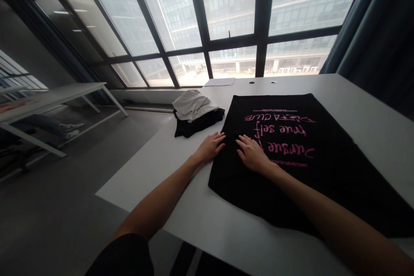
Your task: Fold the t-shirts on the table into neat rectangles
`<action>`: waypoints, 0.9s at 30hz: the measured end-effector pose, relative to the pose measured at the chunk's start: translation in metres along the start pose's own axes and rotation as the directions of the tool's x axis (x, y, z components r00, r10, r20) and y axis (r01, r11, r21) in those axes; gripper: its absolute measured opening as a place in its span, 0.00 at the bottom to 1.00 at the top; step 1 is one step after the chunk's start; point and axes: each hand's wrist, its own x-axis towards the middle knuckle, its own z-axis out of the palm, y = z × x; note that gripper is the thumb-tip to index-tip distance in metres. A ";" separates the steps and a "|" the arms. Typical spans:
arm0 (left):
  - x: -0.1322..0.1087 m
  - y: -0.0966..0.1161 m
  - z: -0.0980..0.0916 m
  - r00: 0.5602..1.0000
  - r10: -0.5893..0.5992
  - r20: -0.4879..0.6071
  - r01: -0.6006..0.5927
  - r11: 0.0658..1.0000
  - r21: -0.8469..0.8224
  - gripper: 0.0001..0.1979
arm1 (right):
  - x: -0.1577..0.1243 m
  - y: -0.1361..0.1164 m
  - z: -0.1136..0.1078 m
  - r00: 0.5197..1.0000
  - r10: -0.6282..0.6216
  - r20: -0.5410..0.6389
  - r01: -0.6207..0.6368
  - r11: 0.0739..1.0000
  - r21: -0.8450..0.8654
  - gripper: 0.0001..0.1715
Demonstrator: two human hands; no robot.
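A black T-shirt point(336, 181) with pink lettering lies spread flat on the white table, its print upside down from where I stand. My left hand point(210, 146) rests at the shirt's left edge, fingers stretched out and fingertips on the cloth. Just to its right, my right hand point(252, 153) lies palm down on the shirt with its fingers spread, covering part of the lettering. A small crease shows in the cloth between the two hands. Neither hand grips anything that I can see.
Beyond my left hand sits a heap of a white cloth point(195, 105) on a folded black cloth point(200, 125). Paper point(220, 82) lies at the far edge of the white table point(145, 172). Another table point(58, 95) stands at left, with a person's feet beneath. A curtain point(375, 47) hangs right.
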 end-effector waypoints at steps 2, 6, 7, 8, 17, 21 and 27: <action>0.001 -0.001 -0.001 0.998 0.009 -0.064 -0.013 0.997 -0.071 0.24 | -0.002 0.002 0.006 0.999 -0.005 0.041 0.006 1.000 -0.027 0.29; 0.005 0.000 -0.009 0.966 -0.091 -0.240 0.057 0.988 -0.146 0.23 | -0.004 0.004 0.012 0.999 -0.021 0.046 0.023 0.998 -0.053 0.30; 0.005 0.002 -0.011 0.956 -0.105 -0.274 0.067 0.987 -0.147 0.23 | -0.004 0.003 0.012 0.999 -0.023 0.041 0.025 0.998 -0.054 0.30; 0.005 0.006 -0.012 0.951 -0.097 -0.292 0.058 0.988 -0.140 0.23 | -0.004 0.003 0.012 0.999 -0.025 0.036 0.027 0.998 -0.055 0.30; -0.002 0.038 0.011 0.994 -0.011 0.112 0.004 0.998 0.062 0.31 | -0.004 0.003 0.012 0.999 -0.018 0.027 0.019 0.999 -0.049 0.31; 0.000 0.035 0.013 0.992 -0.030 0.125 0.016 0.993 0.113 0.31 | -0.003 0.001 0.008 0.999 -0.015 0.049 0.017 0.998 -0.058 0.31; 0.000 0.040 0.010 0.999 0.037 0.040 -0.043 0.987 0.158 0.28 | -0.004 -0.004 0.003 0.999 -0.008 0.034 0.012 0.993 -0.118 0.31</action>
